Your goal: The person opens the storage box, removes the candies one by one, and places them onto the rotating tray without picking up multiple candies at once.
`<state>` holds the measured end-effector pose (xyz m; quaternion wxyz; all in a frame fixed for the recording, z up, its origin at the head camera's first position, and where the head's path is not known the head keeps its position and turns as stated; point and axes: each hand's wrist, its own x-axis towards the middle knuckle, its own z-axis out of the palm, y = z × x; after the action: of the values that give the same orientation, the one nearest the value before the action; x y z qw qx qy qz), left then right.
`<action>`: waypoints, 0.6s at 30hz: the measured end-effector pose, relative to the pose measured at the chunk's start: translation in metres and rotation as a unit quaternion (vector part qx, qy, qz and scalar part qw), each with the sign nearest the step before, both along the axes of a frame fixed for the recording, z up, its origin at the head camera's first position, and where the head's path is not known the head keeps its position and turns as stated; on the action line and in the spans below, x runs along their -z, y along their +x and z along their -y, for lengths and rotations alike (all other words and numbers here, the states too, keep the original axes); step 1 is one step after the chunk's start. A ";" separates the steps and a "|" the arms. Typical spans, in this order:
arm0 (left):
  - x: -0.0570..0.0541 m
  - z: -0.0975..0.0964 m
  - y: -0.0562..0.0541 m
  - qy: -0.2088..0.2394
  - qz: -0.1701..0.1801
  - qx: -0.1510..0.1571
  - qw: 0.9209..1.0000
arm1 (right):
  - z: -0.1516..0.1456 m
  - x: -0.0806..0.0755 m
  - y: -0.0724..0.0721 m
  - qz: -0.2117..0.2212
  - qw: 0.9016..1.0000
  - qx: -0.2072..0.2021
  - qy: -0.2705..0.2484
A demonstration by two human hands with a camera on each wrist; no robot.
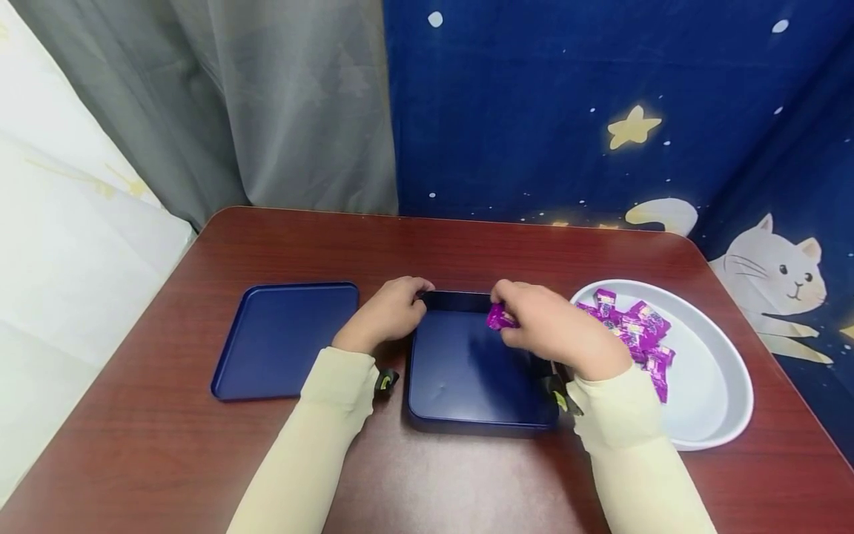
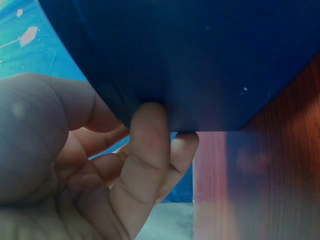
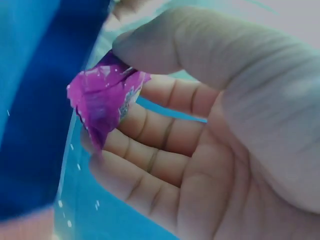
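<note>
A dark blue rectangular box [image 1: 467,371] lies open side up on the table, its inside floor bare where it shows. At its far left corner my left hand [image 1: 394,311] grips the wall; in the left wrist view a fingertip [image 2: 149,120] presses the outside of the box. Over the box's far right part, my right hand [image 1: 550,326] pinches a purple wrapped candy [image 1: 500,317]. The right wrist view shows the same candy [image 3: 105,97] between the thumb and fingers. Several more purple candies [image 1: 640,330] lie heaped in a white oval tray [image 1: 723,371] beside the right forearm.
A flat dark blue lid [image 1: 287,341] with a low rim lies left of the box. Everything rests on a reddish-brown wooden table [image 1: 153,415]. Grey curtain [image 1: 313,104] and blue patterned cloth [image 1: 520,111] hang behind its far edge.
</note>
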<state>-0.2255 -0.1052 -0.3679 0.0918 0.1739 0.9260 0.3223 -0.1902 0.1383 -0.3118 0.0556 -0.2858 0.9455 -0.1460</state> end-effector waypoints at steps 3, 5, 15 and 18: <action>0.000 0.000 0.000 0.001 0.002 0.000 1.000 | -0.020 -0.006 0.003 -0.002 0.999 0.023 -0.028; 0.000 0.000 0.000 0.002 0.000 -0.001 1.000 | -0.034 -0.012 0.004 -0.005 0.998 0.040 -0.038; -0.004 -0.001 0.003 -0.006 -0.005 -0.003 1.000 | -0.101 -0.016 0.008 0.017 0.988 0.153 -0.011; -0.003 0.000 0.005 -0.005 -0.004 -0.003 1.000 | -0.114 -0.011 0.007 0.047 0.983 0.179 0.002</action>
<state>-0.2208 -0.1047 -0.3648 0.0882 0.1713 0.9287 0.3169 -0.1835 0.2524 -0.3005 0.0737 -0.1042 0.9780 -0.1652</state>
